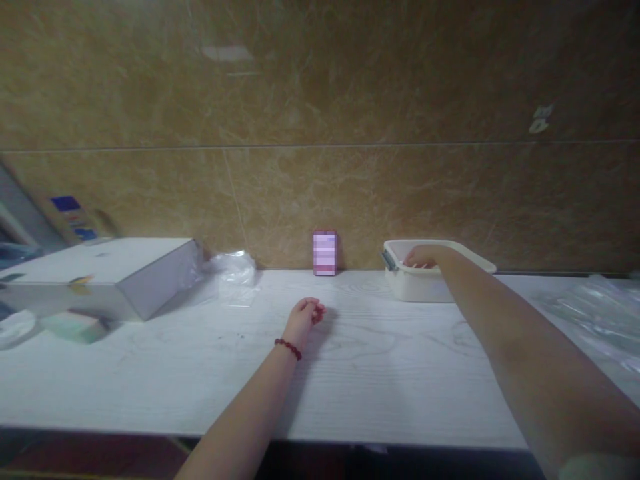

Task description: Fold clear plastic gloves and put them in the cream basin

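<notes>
My left hand is over the middle of the white table, its fingers curled in and nothing visible in them. A dark red beaded bracelet circles that wrist. My right hand reaches over the rim into a cream plastic bin at the back right. Its fingertips are down inside, mostly hidden by the front wall. Small white pieces show by the fingers, too blurred to name, and I cannot make out whether the hand grips any. A phone with a lit screen stands upright against the wall between both hands.
A large white box takes up the left, with a pale green block and a white round object before it. Clear plastic bags lie beside the box and at the far right. A tiled wall closes the back.
</notes>
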Motion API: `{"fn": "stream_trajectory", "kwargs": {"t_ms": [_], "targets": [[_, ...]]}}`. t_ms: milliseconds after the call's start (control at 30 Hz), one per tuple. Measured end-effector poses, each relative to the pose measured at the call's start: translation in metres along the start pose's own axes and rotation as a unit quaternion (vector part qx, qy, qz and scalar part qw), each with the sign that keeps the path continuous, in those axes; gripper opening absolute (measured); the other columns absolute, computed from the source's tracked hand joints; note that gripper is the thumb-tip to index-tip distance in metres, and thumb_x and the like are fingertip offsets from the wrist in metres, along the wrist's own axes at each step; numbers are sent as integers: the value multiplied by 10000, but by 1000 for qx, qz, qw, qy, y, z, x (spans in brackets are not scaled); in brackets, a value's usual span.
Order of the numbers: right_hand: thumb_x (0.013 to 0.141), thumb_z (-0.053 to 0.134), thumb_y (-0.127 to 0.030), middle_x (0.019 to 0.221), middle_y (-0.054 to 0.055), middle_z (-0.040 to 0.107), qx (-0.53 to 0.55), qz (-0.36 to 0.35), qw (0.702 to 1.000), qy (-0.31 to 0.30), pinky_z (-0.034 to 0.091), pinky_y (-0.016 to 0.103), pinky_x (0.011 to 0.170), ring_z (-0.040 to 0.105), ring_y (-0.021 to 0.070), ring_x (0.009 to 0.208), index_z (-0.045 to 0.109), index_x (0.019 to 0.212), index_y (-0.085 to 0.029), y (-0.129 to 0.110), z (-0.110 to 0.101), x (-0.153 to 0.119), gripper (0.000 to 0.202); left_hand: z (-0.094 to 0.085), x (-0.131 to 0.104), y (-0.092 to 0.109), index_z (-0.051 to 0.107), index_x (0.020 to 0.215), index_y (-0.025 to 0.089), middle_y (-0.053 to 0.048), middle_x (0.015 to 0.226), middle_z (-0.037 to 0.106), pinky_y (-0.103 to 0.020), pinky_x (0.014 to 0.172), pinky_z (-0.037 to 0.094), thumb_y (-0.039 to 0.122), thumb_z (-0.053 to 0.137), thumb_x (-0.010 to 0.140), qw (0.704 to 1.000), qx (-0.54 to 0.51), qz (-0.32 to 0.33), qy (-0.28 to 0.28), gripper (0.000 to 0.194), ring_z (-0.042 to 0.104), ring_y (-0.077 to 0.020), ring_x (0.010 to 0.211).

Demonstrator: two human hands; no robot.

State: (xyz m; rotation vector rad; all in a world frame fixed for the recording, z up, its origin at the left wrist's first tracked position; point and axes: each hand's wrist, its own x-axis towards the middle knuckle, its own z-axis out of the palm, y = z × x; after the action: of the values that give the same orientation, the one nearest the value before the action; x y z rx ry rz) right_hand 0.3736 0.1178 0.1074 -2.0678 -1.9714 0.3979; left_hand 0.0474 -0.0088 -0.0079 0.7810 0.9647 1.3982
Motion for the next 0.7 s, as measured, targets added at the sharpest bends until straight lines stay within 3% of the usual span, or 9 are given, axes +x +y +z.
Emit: {"fn": "stream_trajectory", "kwargs": {"t_ms": [67, 100, 267, 367, 533, 700], "targets": [[630, 576, -248, 699, 56, 629, -4, 3, 999, -54, 412, 224, 520, 550, 121, 579, 651, 719, -155, -5, -5, -3, 149, -1, 1, -1, 490, 708, 134, -12, 602, 565, -203, 528, 412, 167, 536, 608, 1000, 0, 5, 1, 115, 534, -75, 526], [650, 555, -255, 707, 50, 629, -12, -7, 999, -52, 407, 217, 518, 549, 122, 589, 650, 743, -159, -7, -7, -6, 164, -1, 2, -1, 489, 705, 133, -13, 599, 565, -202, 527, 412, 163, 533, 609, 1000, 0, 8, 0, 111, 534, -76, 525], [653, 535, -285, 716, 31, 637, -86, -71, 986, 125, 381, 212, 553, 561, 156, 674, 654, 717, -174, -19, -12, -37, 175, -2, 4, 0, 484, 700, 130, -16, 594, 566, -201, 528, 414, 137, 520, 610, 1000, -4, 22, -8, 97, 547, -84, 541], [664, 516, -317, 712, 31, 638, -72, -94, 973, 200, 377, 213, 560, 564, 158, 678, 647, 688, -182, -34, -5, -64, 189, -2, 3, 3, 478, 694, 129, -14, 576, 559, -205, 534, 417, 136, 509, 619, 999, -11, 30, -6, 82, 548, -86, 540], [643, 538, -280, 667, -6, 620, 57, -158, 957, 235, 404, 204, 583, 558, 117, 623, 594, 678, -192, -66, 27, -105, 110, -4, 2, 6, 477, 694, 131, -10, 576, 553, -202, 540, 418, 141, 515, 620, 999, -18, 39, 3, 84, 541, -78, 538], [650, 509, -191, 674, 1, 613, 158, -198, 950, 182, 431, 212, 613, 562, 108, 628, 563, 682, -189, -89, 78, -131, 63, -6, 4, 6, 485, 711, 129, -22, 601, 561, -203, 556, 420, 143, 486, 644, 999, -4, 53, 6, 69, 544, -76, 557]]}}
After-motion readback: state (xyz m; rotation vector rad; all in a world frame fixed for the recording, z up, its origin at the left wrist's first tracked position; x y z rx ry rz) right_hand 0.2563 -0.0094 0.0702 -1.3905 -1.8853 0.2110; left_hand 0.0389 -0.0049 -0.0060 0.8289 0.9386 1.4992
